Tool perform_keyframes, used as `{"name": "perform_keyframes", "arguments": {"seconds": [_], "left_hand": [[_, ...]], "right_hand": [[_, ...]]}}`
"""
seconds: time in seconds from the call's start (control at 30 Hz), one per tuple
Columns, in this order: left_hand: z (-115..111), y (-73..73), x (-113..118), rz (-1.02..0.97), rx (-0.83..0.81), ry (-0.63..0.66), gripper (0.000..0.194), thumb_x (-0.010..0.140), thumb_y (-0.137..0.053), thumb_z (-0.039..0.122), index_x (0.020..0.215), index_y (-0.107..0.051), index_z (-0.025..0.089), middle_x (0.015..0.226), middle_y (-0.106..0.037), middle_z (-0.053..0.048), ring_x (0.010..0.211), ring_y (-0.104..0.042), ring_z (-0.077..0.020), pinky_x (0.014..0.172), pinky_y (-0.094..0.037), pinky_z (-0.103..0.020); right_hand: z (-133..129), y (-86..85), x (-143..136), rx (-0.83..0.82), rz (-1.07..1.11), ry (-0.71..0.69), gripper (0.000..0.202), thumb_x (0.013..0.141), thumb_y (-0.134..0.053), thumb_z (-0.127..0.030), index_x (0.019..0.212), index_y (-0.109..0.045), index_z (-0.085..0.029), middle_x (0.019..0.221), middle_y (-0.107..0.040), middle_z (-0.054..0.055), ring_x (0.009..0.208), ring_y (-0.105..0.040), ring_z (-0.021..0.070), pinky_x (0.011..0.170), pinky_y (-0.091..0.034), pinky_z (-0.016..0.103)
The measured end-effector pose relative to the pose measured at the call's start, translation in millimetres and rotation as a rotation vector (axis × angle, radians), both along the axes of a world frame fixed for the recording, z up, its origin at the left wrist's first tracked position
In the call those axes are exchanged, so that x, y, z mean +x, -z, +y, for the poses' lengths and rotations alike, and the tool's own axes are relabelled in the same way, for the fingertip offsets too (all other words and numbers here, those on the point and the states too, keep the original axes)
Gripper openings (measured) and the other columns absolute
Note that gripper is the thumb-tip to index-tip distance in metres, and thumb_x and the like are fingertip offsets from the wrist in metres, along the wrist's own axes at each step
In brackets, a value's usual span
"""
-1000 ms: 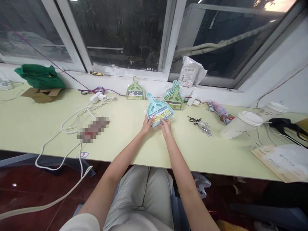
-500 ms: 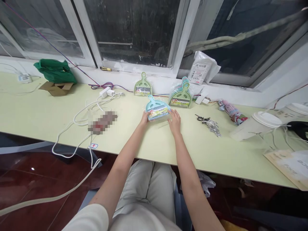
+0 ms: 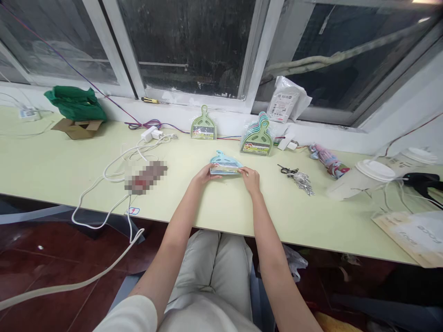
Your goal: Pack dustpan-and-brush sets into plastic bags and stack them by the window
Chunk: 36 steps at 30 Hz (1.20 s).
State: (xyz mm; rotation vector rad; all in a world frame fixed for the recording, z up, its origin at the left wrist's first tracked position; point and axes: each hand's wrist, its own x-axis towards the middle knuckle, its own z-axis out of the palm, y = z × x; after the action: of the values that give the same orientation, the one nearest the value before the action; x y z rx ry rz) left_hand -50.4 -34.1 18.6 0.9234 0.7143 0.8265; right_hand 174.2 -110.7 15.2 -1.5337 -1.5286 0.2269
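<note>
A light blue mini dustpan and brush set (image 3: pixel 225 162) in clear wrapping is between my hands, its handle pointing away from me toward the window. My left hand (image 3: pixel 205 174) grips its left corner, thumb along the near edge. On the right corner, my right hand (image 3: pixel 249 178) pinches the wrapping with thumb and fingertips. Behind it a green dustpan set (image 3: pixel 203 125) leans upright against the wall. To the right of that stands a stack of wrapped dustpan sets (image 3: pixel 256 139), a green one in front and blue and pink ones behind.
White cables and chargers (image 3: pixel 151 134) spread over the left of the table (image 3: pixel 173 193). At the right are keys (image 3: pixel 302 181), a folded umbrella (image 3: pixel 328 160), lidded cups (image 3: pixel 363 180) and a paper bag (image 3: pixel 408 237). A cardboard box (image 3: pixel 78 128) with green cloth (image 3: pixel 76 102) sits far left.
The blue dustpan set has come nearer to me and tipped flatter. My right hand has gone from spread fingers beside it to a pinch on its right corner.
</note>
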Motion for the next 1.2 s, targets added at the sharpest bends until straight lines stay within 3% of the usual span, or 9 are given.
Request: {"name": "perform_keyframes", "arguments": {"seconds": [0.07,0.2,0.33,0.5,0.6,0.8,0.9,1.03,1.2], "left_hand": [[1,-1.9,-2,0.090,-0.107,0.056,0.036,0.083,-0.054,0.020,0.117,-0.054,0.010,0.095,-0.070,-0.012,0.075,-0.070,-0.0197,0.062,-0.059,-0.027],[-2,-2.8,0,0.090,-0.011,0.093,0.037,0.082,-0.055,0.016,0.118,-0.053,0.010,0.097,-0.070,-0.012,0.070,-0.068,-0.0171,0.061,-0.059,-0.027],[-11,-4.7,4,0.071,0.107,0.155,0.048,0.080,-0.060,0.018,0.126,-0.045,0.015,0.098,-0.069,-0.010,0.064,-0.066,-0.0152,0.059,-0.059,-0.030],[-16,-9.0,6,0.167,0.172,0.188,0.054,0.083,-0.062,0.027,0.132,-0.040,0.017,0.090,-0.068,-0.007,0.051,-0.061,-0.0110,0.049,-0.053,-0.024],[-19,-12.7,10,0.168,0.198,0.137,0.063,0.083,-0.064,0.036,0.138,-0.037,0.018,0.099,-0.067,-0.010,0.053,-0.062,-0.0118,0.048,-0.053,-0.025],[-24,-14.6,19,0.187,0.367,-0.013,0.110,0.077,-0.070,0.048,0.152,0.009,0.032,0.121,-0.062,-0.011,0.077,-0.067,-0.0163,0.064,-0.056,-0.030],[-17,-6.0,22,0.366,0.506,-0.128,0.111,0.067,-0.078,0.042,0.154,-0.012,0.023,0.113,-0.066,-0.011,0.081,-0.065,-0.0175,0.063,-0.053,-0.027],[-3,6.2,26,0.491,0.575,-0.260,0.056,0.073,-0.070,0.043,0.117,-0.063,0.010,0.099,-0.071,-0.011,0.083,-0.065,-0.0211,0.065,-0.050,-0.027],[7,7.8,48,0.767,0.719,-0.342,0.026,0.078,-0.064,0.032,0.101,-0.066,0.020,0.094,-0.073,-0.005,0.080,-0.066,-0.0189,0.070,-0.047,-0.027]], "right_hand": [[1,1.0,0,-0.043,-0.030,0.046,0.020,0.087,-0.054,-0.034,0.088,-0.073,-0.026,0.092,-0.074,0.002,0.085,-0.064,0.0203,0.081,-0.043,0.030],[6,5.9,2,-0.058,-0.006,0.163,0.017,0.084,-0.057,-0.034,0.086,-0.070,-0.024,0.089,-0.071,0.003,0.084,-0.061,0.0201,0.082,-0.044,0.032],[12,14.3,7,0.035,0.043,0.216,0.014,0.077,-0.063,-0.032,0.083,-0.068,-0.021,0.113,-0.059,0.010,0.105,-0.053,0.0233,0.098,-0.039,0.039],[20,25.4,15,-0.056,0.504,0.067,0.054,0.066,-0.070,-0.029,0.118,-0.057,-0.021,0.115,-0.060,0.008,0.102,-0.057,0.0210,0.094,-0.045,0.039],[27,29.5,17,-0.086,0.792,-0.029,0.061,0.060,-0.073,-0.027,0.118,-0.056,-0.018,0.104,-0.067,0.005,0.095,-0.061,0.0203,0.088,-0.049,0.036],[35,33.5,24,0.019,1.014,0.130,0.054,0.056,-0.072,-0.021,0.108,-0.059,-0.017,0.095,-0.070,0.004,0.087,-0.064,0.0192,0.079,-0.052,0.033],[33,32.7,29,0.048,1.008,0.110,0.058,0.056,-0.074,-0.022,0.111,-0.057,-0.018,0.096,-0.070,0.004,0.086,-0.064,0.0187,0.076,-0.053,0.032],[36,29.7,29,0.117,0.924,0.014,0.059,0.056,-0.075,-0.028,0.112,-0.058,-0.017,0.104,-0.069,0.007,0.092,-0.064,0.0205,0.080,-0.053,0.034],[49,30.2,44,0.174,0.721,0.102,0.048,0.064,-0.068,-0.039,0.103,-0.062,-0.012,0.098,-0.070,0.012,0.089,-0.063,0.0225,0.084,-0.051,0.037]]}}
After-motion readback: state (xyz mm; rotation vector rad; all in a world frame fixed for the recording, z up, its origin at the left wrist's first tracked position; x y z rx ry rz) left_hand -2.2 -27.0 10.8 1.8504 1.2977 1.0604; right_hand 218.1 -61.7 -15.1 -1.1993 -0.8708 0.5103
